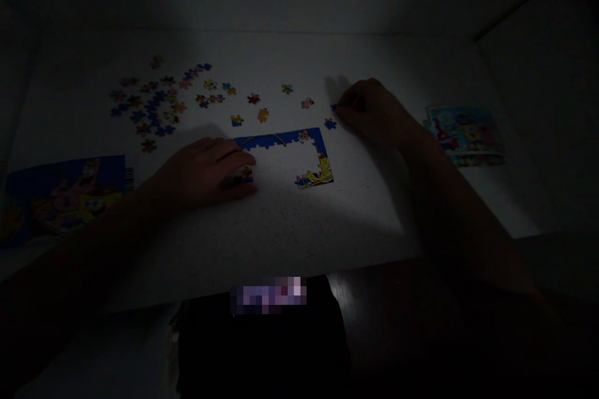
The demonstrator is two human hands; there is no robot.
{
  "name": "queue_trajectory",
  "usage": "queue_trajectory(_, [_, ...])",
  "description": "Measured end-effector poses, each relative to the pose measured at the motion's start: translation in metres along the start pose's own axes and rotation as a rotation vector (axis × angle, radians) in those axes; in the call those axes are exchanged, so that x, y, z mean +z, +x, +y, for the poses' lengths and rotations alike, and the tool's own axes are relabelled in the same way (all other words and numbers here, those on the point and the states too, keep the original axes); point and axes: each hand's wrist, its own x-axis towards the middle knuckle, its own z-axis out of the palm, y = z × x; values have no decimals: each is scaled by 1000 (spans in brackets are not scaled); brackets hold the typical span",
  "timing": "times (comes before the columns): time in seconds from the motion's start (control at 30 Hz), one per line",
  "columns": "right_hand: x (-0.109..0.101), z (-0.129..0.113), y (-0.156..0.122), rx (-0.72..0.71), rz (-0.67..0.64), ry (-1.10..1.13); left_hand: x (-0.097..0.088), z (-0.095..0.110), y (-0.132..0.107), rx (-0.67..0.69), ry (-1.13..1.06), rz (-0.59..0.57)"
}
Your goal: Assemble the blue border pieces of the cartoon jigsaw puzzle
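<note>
A partly joined jigsaw border (pixel 299 153), blue with a yellow corner, lies in the lit middle of a white table (pixel 281 224). My left hand (pixel 206 171) lies over the border's left end, fingers curled and pressing on the pieces there. My right hand (pixel 369 109) is further back and to the right, its fingertips pinched on a small blue piece (pixel 334 107). Another loose blue piece (pixel 330 124) lies just in front of that hand. The room is very dark.
Several loose puzzle pieces (pixel 159 100) are scattered at the back left. A cartoon picture sheet or box lid (pixel 60 196) lies at the left edge. Another cartoon print (pixel 463 134) lies at the right. A dark object (pixel 262 336) sits at the near edge.
</note>
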Motion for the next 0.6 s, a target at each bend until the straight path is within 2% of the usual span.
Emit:
queue_trajectory(0.3, [-6, 2, 0, 18, -70, 19, 1, -1, 3, -33, -39, -59])
queue_trajectory(0.43, [-7, 0, 0, 8, -55, 45, -3, -5, 0, -68, -73, -62])
queue_trajectory(0.53, [-10, -7, 2, 56, -93, 57, -5, -6, -1, -67, -70, -71])
queue_trajectory(0.6, [-19, -15, 0, 102, -141, 79, -6, -4, -1, -49, -73, -84])
